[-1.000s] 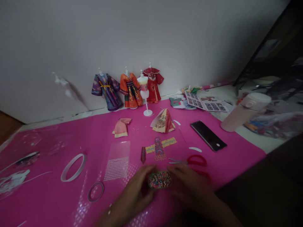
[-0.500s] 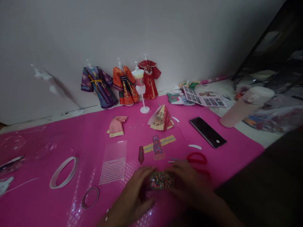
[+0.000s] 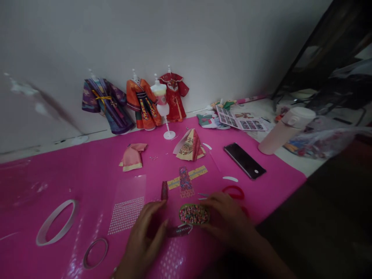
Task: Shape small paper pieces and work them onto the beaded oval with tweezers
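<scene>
My right hand (image 3: 228, 217) has its fingers and thumb around the right end of a small oval, green-rimmed container (image 3: 194, 214) full of multicoloured beads. To its left is my left hand (image 3: 145, 234), with thumb and fingers apart and nothing between them. Near that thumb, just below the container, lies a dark red fabric strip (image 3: 180, 231) with a pale beaded edge. Beyond the hands, a patterned purple-red panel (image 3: 186, 184) crosses a yellow strip (image 3: 200, 173). Red-handled scissors (image 3: 234, 192) are partly covered by my right hand.
Rhinestone sheet (image 3: 127, 213) and two tape rolls (image 3: 56, 223) (image 3: 95, 254) lie left. Pink jacket (image 3: 133, 157), skirt (image 3: 190, 146), phone (image 3: 244, 160) and tilted bottle (image 3: 286, 130) lie farther back. Dressed doll stands (image 3: 109, 102) line the wall.
My left hand has come off the bead container and moved left, fingers apart. The dark red strip below the container now shows. The whole view has shifted, so things appear farther left.
</scene>
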